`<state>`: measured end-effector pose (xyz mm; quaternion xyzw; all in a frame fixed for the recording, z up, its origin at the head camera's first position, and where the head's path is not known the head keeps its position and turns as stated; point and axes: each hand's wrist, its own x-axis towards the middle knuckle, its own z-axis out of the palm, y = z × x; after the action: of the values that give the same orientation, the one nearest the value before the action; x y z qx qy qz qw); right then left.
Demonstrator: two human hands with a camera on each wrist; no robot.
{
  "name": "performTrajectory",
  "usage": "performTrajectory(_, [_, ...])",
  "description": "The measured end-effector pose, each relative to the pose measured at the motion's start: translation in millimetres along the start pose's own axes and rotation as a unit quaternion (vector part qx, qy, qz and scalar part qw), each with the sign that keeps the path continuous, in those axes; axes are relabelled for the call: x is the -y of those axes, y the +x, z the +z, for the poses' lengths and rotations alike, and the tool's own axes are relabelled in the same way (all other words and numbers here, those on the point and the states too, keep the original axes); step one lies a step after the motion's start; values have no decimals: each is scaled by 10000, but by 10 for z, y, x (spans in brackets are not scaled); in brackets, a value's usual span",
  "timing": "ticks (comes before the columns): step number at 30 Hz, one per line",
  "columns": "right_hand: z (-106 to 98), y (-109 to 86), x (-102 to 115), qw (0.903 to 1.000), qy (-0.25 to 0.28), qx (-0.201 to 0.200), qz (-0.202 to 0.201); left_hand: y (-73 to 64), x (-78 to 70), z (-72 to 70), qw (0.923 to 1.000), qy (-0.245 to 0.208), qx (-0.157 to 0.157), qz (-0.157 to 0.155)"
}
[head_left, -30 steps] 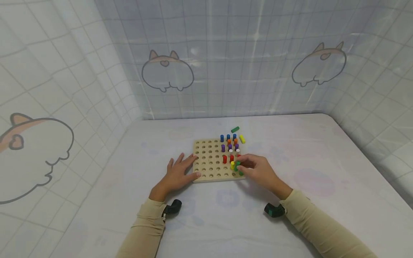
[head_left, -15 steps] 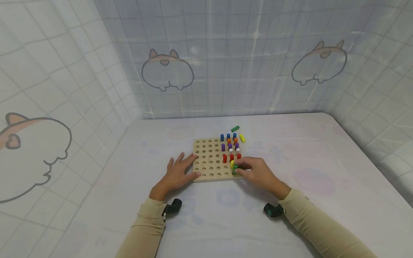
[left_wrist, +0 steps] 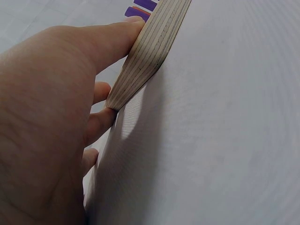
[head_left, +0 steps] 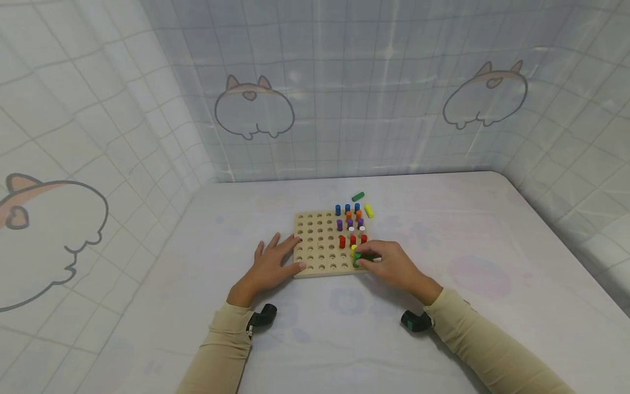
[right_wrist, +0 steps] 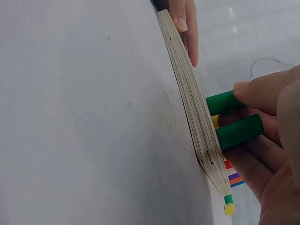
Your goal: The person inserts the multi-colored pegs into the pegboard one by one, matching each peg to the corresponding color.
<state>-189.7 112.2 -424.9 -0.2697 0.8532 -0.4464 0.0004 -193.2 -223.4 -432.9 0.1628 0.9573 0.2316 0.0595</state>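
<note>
A pale wooden pegboard (head_left: 316, 257) with rows of round holes lies on the table. My left hand (head_left: 268, 269) rests at its left edge, fingers spread, thumb on the near corner; the thumb (left_wrist: 112, 42) lies along the edge in the left wrist view. With thumb and fingers, my right hand (head_left: 396, 266) pinches a green peg (right_wrist: 222, 103) standing upright at a front-row hole. A second green peg (right_wrist: 241, 131) stands beside it at the corner, largely hidden by the hand in the head view. Just behind is a yellow peg (head_left: 354, 249).
Red pegs (head_left: 342, 242), white pegs (head_left: 351, 231), purple pegs (head_left: 339, 225), orange pegs (head_left: 359, 214) and blue pegs (head_left: 338, 209) stand on the board's right side. A loose green peg (head_left: 357, 196) and a loose yellow peg (head_left: 368, 210) lie beyond it.
My right hand has brought the green peg slightly left and down, from above the board to a front-row hole. The left hand has stayed in place.
</note>
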Motion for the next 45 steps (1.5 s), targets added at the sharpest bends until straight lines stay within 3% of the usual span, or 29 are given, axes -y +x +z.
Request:
performTrajectory(9, [14,7,-12,9998,-112,-73,-111,1,-4,-14,10000,-8,-38,76])
performTrajectory(15, [-65,11,17,9988,279,-411,-6,-10,-21,-17,10000,31,2,18])
performTrajectory(22, [-264,106,-98,9898,926,-934,546,-19,-31,-9,10000,-1,-52,3])
performTrajectory(30, [-437,313,-368,9798,1284,-1088,1079,0,-17,10,9999,-30,-104,91])
performTrajectory(38, [-501,565,-673,9684,1558,-1218,1520,-9,8,48,9998,-51,-70,162])
performTrajectory(45, [-473,733,-819,9616,1520,-1220,1932,-34,-3,-3,9999,-46,-56,145])
